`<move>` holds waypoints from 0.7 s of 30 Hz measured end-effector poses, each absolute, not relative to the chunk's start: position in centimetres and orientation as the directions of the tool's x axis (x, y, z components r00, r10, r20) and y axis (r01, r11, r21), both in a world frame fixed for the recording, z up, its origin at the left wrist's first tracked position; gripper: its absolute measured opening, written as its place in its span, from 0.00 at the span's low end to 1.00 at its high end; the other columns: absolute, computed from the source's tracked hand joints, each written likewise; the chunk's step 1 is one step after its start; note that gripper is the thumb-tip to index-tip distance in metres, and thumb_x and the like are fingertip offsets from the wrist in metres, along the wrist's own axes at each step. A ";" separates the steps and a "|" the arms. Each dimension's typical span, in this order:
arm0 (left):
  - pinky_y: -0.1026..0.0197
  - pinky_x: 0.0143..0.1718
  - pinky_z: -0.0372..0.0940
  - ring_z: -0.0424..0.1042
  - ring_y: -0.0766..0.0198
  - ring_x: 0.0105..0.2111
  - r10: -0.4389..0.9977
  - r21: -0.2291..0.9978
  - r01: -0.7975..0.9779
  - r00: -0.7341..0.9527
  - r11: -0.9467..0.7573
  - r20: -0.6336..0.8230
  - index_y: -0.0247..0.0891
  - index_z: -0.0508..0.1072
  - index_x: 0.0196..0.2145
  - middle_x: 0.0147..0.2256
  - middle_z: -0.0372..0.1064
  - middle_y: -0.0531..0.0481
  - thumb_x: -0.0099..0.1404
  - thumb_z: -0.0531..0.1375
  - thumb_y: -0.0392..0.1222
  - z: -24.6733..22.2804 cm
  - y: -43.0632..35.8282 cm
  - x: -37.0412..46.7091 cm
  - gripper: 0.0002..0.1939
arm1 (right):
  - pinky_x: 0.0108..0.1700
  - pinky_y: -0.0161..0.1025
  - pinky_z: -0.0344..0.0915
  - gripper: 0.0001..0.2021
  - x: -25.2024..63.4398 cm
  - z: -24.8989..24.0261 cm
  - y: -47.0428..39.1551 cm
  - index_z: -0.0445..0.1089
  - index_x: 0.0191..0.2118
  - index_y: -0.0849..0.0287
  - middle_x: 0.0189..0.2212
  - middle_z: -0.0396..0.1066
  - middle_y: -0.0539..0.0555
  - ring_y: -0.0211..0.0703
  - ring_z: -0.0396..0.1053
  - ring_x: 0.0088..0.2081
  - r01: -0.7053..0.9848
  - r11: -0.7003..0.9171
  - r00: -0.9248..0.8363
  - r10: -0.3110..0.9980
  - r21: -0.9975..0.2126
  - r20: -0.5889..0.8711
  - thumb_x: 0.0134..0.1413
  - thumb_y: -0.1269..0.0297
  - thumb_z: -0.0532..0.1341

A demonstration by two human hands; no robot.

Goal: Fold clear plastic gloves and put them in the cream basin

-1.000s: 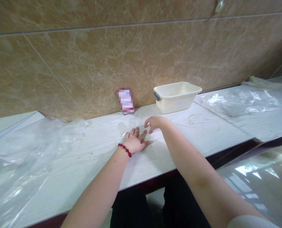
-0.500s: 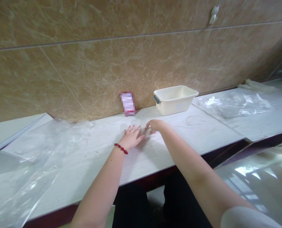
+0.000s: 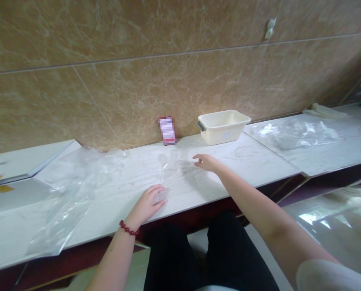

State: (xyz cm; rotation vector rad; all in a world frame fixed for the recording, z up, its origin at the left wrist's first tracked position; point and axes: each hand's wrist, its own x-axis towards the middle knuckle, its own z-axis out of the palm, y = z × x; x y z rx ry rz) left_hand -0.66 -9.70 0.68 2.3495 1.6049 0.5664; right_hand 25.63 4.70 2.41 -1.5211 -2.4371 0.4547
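Observation:
A thin clear plastic piece (image 3: 175,165) lies on the white wood-grain tabletop, its outline faint. My left hand (image 3: 148,203), with a red bead bracelet at the wrist, is near the front edge, thumb and fingers closed round a translucent part of the plastic. Above the table's middle, my right hand (image 3: 207,162) has bent fingers, with a gap between fingertips and thumb. The plastic's far side comes close to these fingertips, but I see nothing clearly held there. Behind the hands, a blurred red-edged phone-like object (image 3: 167,131) leans against the wall.
A cream bin (image 3: 224,131) with a grey handle stands by the wall. Crumpled clear plastic (image 3: 298,133) is at the right, more clear plastic (image 3: 68,202) at the left, beside a white box-like object (image 3: 25,161). The table's front edge (image 3: 198,206) runs above my knees.
My left hand has moved down and left towards the front edge and closed on the plastic. My right hand has shifted slightly right. The view has tilted a little.

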 end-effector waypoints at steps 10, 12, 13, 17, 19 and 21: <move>0.55 0.42 0.59 0.64 0.61 0.37 0.904 0.268 0.884 0.299 -0.383 0.306 0.38 0.67 0.30 0.35 0.65 0.47 0.58 0.49 0.37 0.2 -9.5 1.2 0.08 | 0.43 0.37 0.56 0.16 25.4 1.7 -6.5 0.66 0.42 0.56 0.37 0.64 0.55 0.42 0.60 0.40 0.685 0.646 -0.610 0.762 -0.338 0.220 0.47 0.57 0.54; 0.56 0.41 0.59 0.64 0.61 0.36 0.906 0.272 0.885 0.291 -0.377 0.307 0.37 0.66 0.30 0.34 0.65 0.47 0.58 0.48 0.36 0.0 -9.4 1.2 0.08 | 0.43 0.38 0.56 0.15 25.1 1.5 -7.3 0.65 0.42 0.56 0.37 0.63 0.55 0.42 0.59 0.40 0.706 0.633 -0.587 0.774 -0.317 0.239 0.47 0.57 0.54; 0.56 0.40 0.59 0.64 0.61 0.36 0.907 0.279 0.885 0.285 -0.373 0.309 0.37 0.66 0.29 0.33 0.64 0.47 0.58 0.48 0.36 0.0 -9.3 1.2 0.08 | 0.43 0.39 0.55 0.16 24.9 1.4 -7.5 0.65 0.42 0.56 0.38 0.63 0.55 0.42 0.59 0.41 0.718 0.624 -0.570 0.782 -0.309 0.253 0.47 0.56 0.54; 0.57 0.39 0.60 0.63 0.62 0.35 0.905 0.344 0.859 0.266 -0.379 0.333 0.36 0.64 0.29 0.32 0.63 0.47 0.59 0.46 0.34 0.0 -9.2 1.4 0.08 | 0.44 0.42 0.54 0.20 23.6 1.0 -8.3 0.62 0.45 0.55 0.40 0.62 0.55 0.45 0.56 0.43 0.761 0.578 -0.493 0.810 -0.295 0.317 0.45 0.54 0.56; 0.57 0.40 0.59 0.63 0.63 0.35 0.898 0.379 0.837 0.262 -0.394 0.354 0.36 0.63 0.29 0.32 0.62 0.47 0.59 0.45 0.34 0.4 -9.2 1.6 0.08 | 0.44 0.43 0.53 0.22 22.8 0.9 -8.4 0.60 0.47 0.55 0.42 0.61 0.55 0.46 0.56 0.44 0.782 0.551 -0.456 0.825 -0.291 0.335 0.44 0.55 0.57; 0.57 0.41 0.59 0.62 0.63 0.36 0.892 0.408 0.817 0.257 -0.406 0.373 0.36 0.62 0.30 0.33 0.61 0.47 0.59 0.45 0.35 0.9 -9.5 1.8 0.08 | 0.45 0.44 0.53 0.21 22.1 0.9 -8.2 0.59 0.47 0.54 0.44 0.59 0.56 0.47 0.54 0.45 0.800 0.526 -0.425 0.836 -0.287 0.348 0.44 0.57 0.57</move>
